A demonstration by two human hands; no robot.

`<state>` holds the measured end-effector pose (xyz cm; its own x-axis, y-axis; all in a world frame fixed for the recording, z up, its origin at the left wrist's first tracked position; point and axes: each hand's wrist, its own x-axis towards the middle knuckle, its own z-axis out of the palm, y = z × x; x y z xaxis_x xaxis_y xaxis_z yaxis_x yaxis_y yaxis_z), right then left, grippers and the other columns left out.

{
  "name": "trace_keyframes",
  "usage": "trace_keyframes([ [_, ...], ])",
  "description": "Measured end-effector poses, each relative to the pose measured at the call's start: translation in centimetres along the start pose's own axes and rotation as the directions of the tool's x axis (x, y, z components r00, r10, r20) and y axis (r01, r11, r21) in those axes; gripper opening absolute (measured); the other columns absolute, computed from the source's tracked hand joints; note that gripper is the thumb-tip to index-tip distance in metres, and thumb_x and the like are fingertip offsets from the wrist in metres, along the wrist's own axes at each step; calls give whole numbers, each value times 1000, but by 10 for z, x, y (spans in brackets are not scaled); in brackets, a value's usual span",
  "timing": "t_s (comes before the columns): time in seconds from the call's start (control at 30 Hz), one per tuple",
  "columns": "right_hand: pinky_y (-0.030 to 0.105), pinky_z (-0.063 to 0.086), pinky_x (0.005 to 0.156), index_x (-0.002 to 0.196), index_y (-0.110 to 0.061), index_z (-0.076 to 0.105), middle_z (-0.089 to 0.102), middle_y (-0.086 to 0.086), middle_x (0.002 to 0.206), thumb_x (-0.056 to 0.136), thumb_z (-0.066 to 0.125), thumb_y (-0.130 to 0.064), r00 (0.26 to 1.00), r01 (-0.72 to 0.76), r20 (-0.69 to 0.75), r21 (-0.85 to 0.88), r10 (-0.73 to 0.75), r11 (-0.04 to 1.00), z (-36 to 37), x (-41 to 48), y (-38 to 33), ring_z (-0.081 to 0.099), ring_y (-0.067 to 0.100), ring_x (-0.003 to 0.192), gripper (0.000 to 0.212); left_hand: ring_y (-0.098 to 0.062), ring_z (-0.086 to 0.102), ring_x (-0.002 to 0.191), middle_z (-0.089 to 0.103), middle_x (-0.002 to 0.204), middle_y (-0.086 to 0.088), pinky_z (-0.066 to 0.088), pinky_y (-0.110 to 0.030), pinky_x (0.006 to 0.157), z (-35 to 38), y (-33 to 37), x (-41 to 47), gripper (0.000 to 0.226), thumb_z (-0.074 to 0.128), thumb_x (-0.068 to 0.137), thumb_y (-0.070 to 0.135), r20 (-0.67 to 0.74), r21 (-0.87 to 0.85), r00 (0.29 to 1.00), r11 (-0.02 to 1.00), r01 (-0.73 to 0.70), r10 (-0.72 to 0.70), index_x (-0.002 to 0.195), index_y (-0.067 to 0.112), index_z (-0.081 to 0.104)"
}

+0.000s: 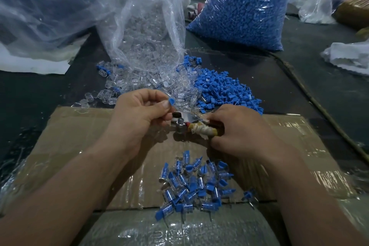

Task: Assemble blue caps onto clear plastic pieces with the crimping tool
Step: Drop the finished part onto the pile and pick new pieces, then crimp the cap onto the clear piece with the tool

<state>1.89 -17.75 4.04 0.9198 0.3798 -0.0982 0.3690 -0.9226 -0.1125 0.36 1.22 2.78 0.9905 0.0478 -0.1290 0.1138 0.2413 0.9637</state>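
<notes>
On cardboard (79, 136) lie capped pieces (191, 185) — left bag (50, 6) perhaps holds blue parts.

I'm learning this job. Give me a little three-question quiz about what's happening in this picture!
1. True or false: the left hand pinches a blue cap.
2. What does the right hand hold? A) scissors B) the crimping tool C) a hammer
3. Fill in: the finished pieces lie in a pile on a sheet of ____.

Key: 1 true; 2 B; 3 cardboard.
</notes>
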Motion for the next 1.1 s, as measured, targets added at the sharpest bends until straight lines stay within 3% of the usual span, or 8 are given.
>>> trace_keyframes([
  [0.13, 28, 39, 64, 96, -25, 58, 51, -7, 89, 81, 57, -27, 994, -36, -104, 16, 38, 999, 3, 1, 3, 47, 11, 80, 16, -7, 61, 50, 67, 58, -2, 49, -15, 46, -1, 0, 1, 10, 58, 75, -3, -17, -16, 999, 999, -30, 29, 77, 7, 59],
  [0.33, 22, 30, 62, 99, -24, 51, 41, -12, 84, 75, 62, -24, 957, -34, -276, 211, 93, 977, 1, -2, 5, 39, 7, 77, 26, -7, 61, 50, 67, 58, -2, 49, -15, 46, 1, -3, 1, 13, 59, 76, -3, -32, -10, 996, 997, -79, 78, 75, 9, 59],
  [0.43, 18, 27, 59, 93, -29, 42, 40, -15, 81, 78, 62, -27, 965, 0, -256, 235, 62, 972, 3, -3, 0, 37, 4, 71, 25, -7, 62, 51, 67, 59, -2, 49, -15, 47, 2, -4, 0, 12, 59, 75, -2, -27, 4, 992, 993, -122, 122, 75, 10, 60],
  [0.6, 27, 25, 65, 98, -28, 40, 41, -8, 93, 78, 60, -27, 975, 41, -222, 203, 5, 978, 5, -2, -5, 36, 9, 83, 28, -5, 61, 53, 66, 59, 3, 50, -14, 51, 3, -3, -3, 17, 57, 79, -5, -19, 89, 977, 973, -212, 215, 76, 11, 60],
  [0.7, 12, 24, 63, 96, -29, 37, 38, -9, 91, 77, 60, -25, 978, 62, -206, 206, -19, 977, 6, -2, -5, 31, 7, 80, 30, -5, 61, 53, 66, 58, 4, 51, -14, 52, 3, -1, -5, 17, 57, 79, -5, -18, 113, 972, 966, -231, 235, 76, 11, 60],
  [0.8, 8, 22, 64, 95, -29, 37, 37, -10, 89, 77, 60, -25, 980, 62, -198, 215, -18, 975, 7, -1, -4, 28, 5, 78, 30, -5, 60, 53, 65, 58, 4, 51, -15, 53, 5, -1, -6, 19, 57, 79, -7, -21, 124, 969, 963, -240, 245, 75, 11, 59],
  [1.0, 23, 25, 62, 93, -31, 34, 30, -18, 81, 77, 60, -25, 979, 76, -199, 201, -35, 977, 8, 2, -3, 28, 6, 77, 30, -5, 60, 54, 65, 59, 3, 51, -15, 53, 6, 0, -7, 20, 57, 79, -7, -21, 162, 965, 953, -254, 261, 75, 12, 59],
  [1.1, 20, 26, 61, 90, -31, 37, 34, -18, 78, 77, 58, -25, 979, 80, -199, 195, -41, 977, 9, 3, -4, 32, 8, 75, 26, -5, 60, 53, 63, 60, 0, 51, -15, 53, 7, 0, -9, 22, 57, 80, -9, -29, 189, 960, 944, -269, 279, 75, 12, 59],
])
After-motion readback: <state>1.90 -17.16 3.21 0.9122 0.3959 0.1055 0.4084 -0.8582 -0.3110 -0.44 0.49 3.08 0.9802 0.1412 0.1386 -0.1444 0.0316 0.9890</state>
